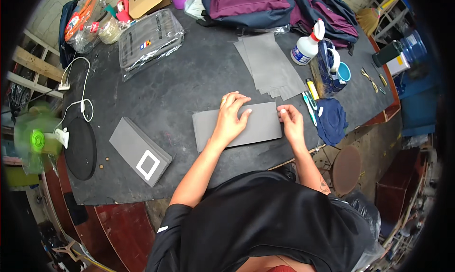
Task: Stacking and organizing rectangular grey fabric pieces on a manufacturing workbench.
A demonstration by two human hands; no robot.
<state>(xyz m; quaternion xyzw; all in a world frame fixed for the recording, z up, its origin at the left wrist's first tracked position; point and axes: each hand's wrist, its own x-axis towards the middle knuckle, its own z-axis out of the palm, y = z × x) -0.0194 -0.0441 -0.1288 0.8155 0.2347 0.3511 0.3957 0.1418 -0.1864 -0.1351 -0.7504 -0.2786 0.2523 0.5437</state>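
A rectangular stack of grey sheets [260,122] lies lengthwise in front of me on the dark table. Across its upper left part rests my left hand [231,119], fingers spread and palm down. My right hand [291,122] is at the right end of the stack, with thumb and index finger pinched together on the edge near the far corner. To the left, set at a slant, is a second stack of grey pieces [135,146] with a white square outline [148,165] on its near end. Beyond my hands, more loose grey sheets [272,63] are fanned out.
A white spray bottle [305,47], a teal cup [343,71], a yellow tube [312,88], toothbrushes [310,108] and a dark blue cloth [332,122] stand or lie to the right. Purple backpacks [253,4] line the far edge. A green fan [38,140] is at the left.
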